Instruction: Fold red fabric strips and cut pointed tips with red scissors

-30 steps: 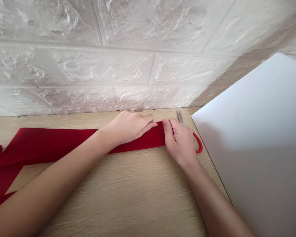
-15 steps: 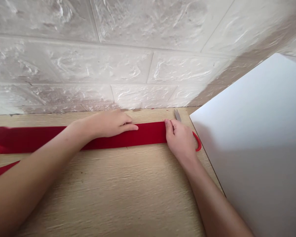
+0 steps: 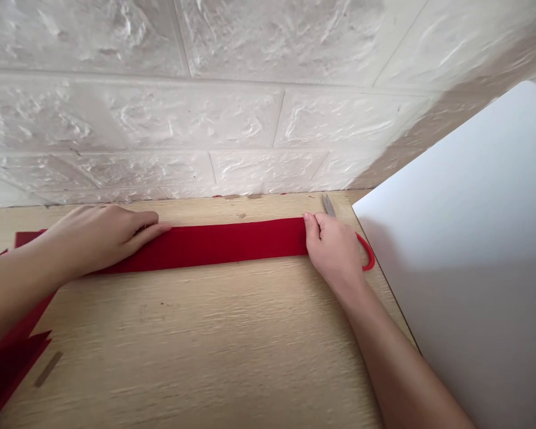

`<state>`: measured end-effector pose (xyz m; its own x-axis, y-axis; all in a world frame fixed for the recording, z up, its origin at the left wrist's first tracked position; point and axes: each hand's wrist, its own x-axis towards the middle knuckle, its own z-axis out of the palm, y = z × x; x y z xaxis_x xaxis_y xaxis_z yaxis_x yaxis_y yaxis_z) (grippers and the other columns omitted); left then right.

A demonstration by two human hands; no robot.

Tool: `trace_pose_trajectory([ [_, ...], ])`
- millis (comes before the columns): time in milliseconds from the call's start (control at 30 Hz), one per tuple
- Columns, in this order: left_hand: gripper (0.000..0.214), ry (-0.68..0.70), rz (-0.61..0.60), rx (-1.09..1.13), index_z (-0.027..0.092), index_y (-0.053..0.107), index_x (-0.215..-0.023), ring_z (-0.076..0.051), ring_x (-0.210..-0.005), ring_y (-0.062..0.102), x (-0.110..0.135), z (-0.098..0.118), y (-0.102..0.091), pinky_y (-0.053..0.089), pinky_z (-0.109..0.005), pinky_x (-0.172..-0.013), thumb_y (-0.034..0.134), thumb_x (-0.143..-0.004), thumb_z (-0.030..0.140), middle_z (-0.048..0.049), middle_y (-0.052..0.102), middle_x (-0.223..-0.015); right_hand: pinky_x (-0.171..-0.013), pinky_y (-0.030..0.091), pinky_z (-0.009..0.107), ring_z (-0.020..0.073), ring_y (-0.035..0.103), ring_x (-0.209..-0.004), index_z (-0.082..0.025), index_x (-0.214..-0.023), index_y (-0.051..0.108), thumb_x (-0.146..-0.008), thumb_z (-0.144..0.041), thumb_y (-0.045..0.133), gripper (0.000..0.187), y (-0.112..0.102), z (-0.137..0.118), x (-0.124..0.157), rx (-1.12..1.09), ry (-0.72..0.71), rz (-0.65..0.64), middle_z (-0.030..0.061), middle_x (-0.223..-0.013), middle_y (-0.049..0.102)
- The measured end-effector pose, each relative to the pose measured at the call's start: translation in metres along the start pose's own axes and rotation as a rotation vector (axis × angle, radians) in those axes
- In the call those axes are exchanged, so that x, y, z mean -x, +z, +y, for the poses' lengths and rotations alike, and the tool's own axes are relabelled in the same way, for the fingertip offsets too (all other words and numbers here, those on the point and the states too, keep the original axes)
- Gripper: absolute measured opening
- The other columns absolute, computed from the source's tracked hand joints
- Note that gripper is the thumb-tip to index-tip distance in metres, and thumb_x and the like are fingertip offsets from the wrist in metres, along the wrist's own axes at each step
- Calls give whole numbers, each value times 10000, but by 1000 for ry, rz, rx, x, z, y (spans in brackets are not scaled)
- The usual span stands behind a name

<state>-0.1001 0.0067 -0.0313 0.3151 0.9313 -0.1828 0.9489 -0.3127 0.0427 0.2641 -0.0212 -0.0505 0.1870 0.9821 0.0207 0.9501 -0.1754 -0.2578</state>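
A long red fabric strip (image 3: 232,241) lies stretched sideways along the wooden table. My right hand (image 3: 337,244) grips its right end, thumb on top and fingers folded. Farther left on the same strip rests my left hand (image 3: 105,235), its thumb pointing right along the upper edge and its fingers bent close together against the cloth. Part of the strip is hidden under that hand and wrist. Beneath and beside my right hand lie scissors, showing a red handle loop (image 3: 368,253) and a grey blade tip (image 3: 328,205).
More red fabric pieces (image 3: 13,363) are heaped at the lower left, near a small brown sliver (image 3: 48,369). A white brick-patterned wall (image 3: 236,113) borders the table (image 3: 214,339) at the back. A large white panel (image 3: 473,238) stands along the right edge.
My left hand has slid left along the strip, uncovering more of it. My right hand keeps its hold on the right end. The view has shifted slightly, and more red fabric shows at lower left.
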Motion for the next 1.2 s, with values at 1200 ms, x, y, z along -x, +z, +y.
trace_pose_trajectory([
  [1200,298,185,-75,340,205,695,-1007,-216,-897,649,-36,90,-5,502,-332,-801,585,-943,475,-71,722,-1013,-582,178,339,249,642,-672,-180,-959,696,-1095,-382,342,430,5,-7,5,128,-38,-23,129,-818,742],
])
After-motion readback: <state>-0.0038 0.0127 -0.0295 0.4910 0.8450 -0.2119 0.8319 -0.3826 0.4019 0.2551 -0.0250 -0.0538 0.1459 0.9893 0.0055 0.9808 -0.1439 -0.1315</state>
